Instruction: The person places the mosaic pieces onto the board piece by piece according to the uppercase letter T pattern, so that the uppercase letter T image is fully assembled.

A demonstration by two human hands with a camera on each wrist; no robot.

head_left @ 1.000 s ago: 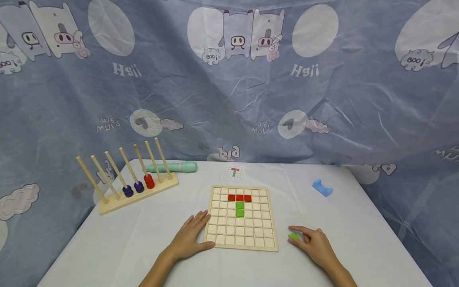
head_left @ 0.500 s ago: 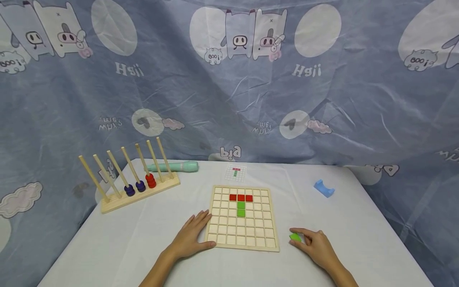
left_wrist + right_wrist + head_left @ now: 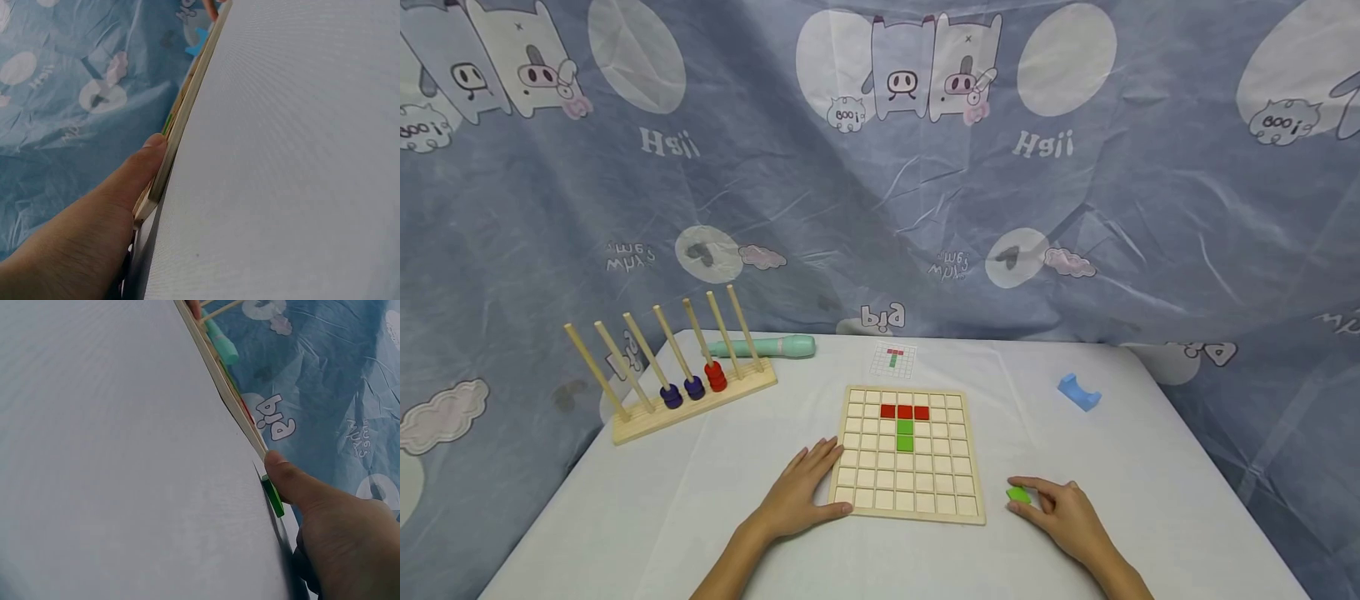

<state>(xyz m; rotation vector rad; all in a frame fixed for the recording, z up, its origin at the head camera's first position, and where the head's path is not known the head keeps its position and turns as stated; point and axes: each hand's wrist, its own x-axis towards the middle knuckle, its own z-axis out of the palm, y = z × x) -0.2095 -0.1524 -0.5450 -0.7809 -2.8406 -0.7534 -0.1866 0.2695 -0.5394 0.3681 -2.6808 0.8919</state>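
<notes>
A square wooden grid board (image 3: 884,480) lies flat on the white table. Three red tiles (image 3: 905,412) form a row in its upper part, and two green tiles (image 3: 905,434) run down from the middle one. My left hand (image 3: 793,498) rests at the board's left edge, thumb on the lower-left corner, fingers spread and fairly straight. To the right of the board, low over the table, my right hand (image 3: 1063,514) pinches a loose green tile (image 3: 1018,495) between thumb and forefinger. In the right wrist view that green tile (image 3: 273,497) shows edge-on below the thumb.
Behind the board lies a small printed pattern card (image 3: 893,361) with a red and green T. A wooden peg stand (image 3: 696,402) with blue and red rings is at the left. A mint-green cylinder (image 3: 795,346) lies behind it. A curved blue block (image 3: 1078,392) sits back right.
The green tile has turned slightly in my right fingers, showing more of its face. The left hand and board stay put; the head view has shifted a little.
</notes>
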